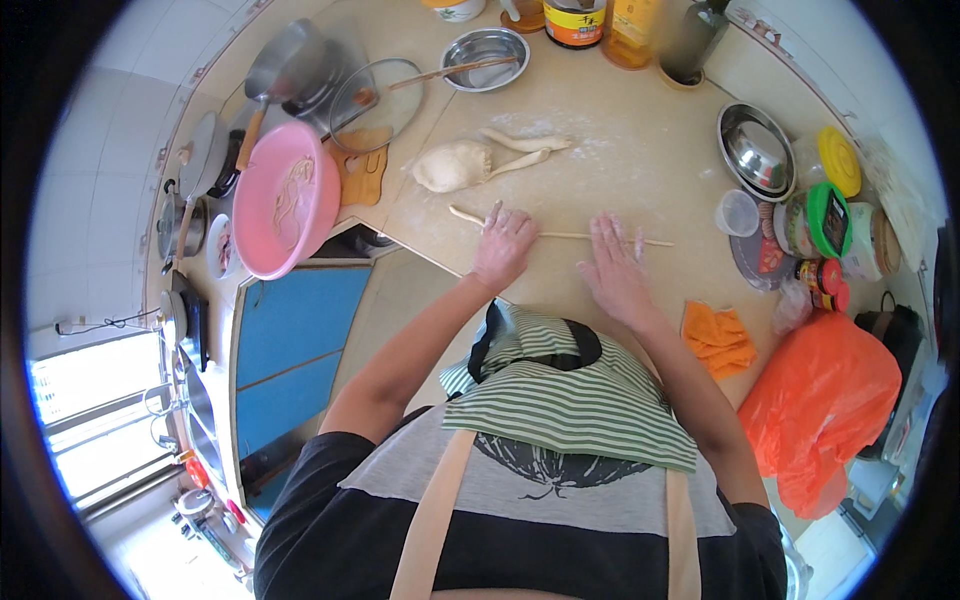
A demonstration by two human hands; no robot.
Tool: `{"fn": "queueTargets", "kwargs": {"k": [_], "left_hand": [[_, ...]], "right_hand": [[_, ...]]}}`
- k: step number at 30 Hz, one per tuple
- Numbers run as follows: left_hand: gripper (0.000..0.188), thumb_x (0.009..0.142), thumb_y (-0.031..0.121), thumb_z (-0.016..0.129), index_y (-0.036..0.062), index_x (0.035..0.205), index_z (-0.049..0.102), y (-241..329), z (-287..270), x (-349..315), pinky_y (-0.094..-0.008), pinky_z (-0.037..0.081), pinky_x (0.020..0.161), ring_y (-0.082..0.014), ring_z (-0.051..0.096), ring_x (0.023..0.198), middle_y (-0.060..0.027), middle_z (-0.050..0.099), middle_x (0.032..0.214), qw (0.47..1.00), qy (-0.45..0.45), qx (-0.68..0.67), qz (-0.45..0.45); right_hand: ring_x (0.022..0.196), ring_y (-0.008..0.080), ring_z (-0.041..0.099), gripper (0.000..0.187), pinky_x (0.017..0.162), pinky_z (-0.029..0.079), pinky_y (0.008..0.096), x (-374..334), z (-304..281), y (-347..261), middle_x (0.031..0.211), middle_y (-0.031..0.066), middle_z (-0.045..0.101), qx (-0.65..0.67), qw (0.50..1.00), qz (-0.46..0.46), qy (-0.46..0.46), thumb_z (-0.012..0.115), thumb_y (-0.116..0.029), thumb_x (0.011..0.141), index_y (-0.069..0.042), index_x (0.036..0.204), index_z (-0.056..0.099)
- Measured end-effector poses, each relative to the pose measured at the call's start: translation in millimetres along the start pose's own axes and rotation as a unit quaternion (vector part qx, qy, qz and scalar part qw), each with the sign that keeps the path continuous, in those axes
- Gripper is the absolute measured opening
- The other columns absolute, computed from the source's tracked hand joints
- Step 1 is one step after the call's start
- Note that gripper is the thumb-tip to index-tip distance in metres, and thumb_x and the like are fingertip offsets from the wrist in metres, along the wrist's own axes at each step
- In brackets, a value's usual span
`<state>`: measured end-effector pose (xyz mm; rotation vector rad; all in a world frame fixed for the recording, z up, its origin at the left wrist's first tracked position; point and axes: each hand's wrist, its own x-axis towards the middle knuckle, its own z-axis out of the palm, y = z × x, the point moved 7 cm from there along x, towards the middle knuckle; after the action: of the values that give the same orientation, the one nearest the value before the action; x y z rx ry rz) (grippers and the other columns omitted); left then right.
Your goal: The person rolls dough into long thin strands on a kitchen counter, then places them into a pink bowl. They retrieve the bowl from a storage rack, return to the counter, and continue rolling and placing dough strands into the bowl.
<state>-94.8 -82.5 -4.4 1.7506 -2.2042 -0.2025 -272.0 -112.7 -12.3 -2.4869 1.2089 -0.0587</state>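
A thin, long strand of dough lies across the worktop in front of me. My left hand rests on it near its left end, floury fingers laid over it and not wrapped round. Flat on its right part lies my right hand, fingers stretched out; the strand's tip sticks out beyond. Behind the strand sits a pale lump of dough, with two thicker dough strips reaching to its right. Loose flour dusts the surface around them.
On the left stands a pink basin holding dough strands. At the back are a steel bowl with chopsticks across it, a glass lid and bottles. Steel bowls, jars, an orange cloth and a red plastic bag are at right.
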Motion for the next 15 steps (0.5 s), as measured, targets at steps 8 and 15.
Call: {"fn": "queueTargets", "kwargs": {"k": [8,15], "left_hand": [[0.074,0.096,0.049,0.036,-0.007,0.144,0.028,54.1,35.2,7.6,-0.0525,0.012,0.116,-0.034,0.021,0.143,-0.0213,0.029,0.151,0.995,-0.046,-0.079,-0.032],[0.077,0.094,0.053,0.038,-0.0021,0.146,0.026,38.8,22.5,22.9,-0.0513,0.012,0.116,-0.0333,0.02,0.143,-0.019,0.026,0.153,0.998,0.011,-0.046,-0.036]], "right_hand": [[0.143,0.0334,0.02,0.064,0.115,0.009,0.0554,8.8,20.8,-21.7,0.153,0.0174,0.027,0.06,0.998,0.007,0.007,0.045,-0.028,0.094,-0.005,0.149,0.023],[0.144,0.0303,0.02,0.066,0.115,0.009,0.0562,24.7,6.8,-16.1,0.154,0.0156,0.025,-0.032,0.998,-0.021,0.04,0.045,-0.028,0.092,-0.003,0.149,0.023]]}}
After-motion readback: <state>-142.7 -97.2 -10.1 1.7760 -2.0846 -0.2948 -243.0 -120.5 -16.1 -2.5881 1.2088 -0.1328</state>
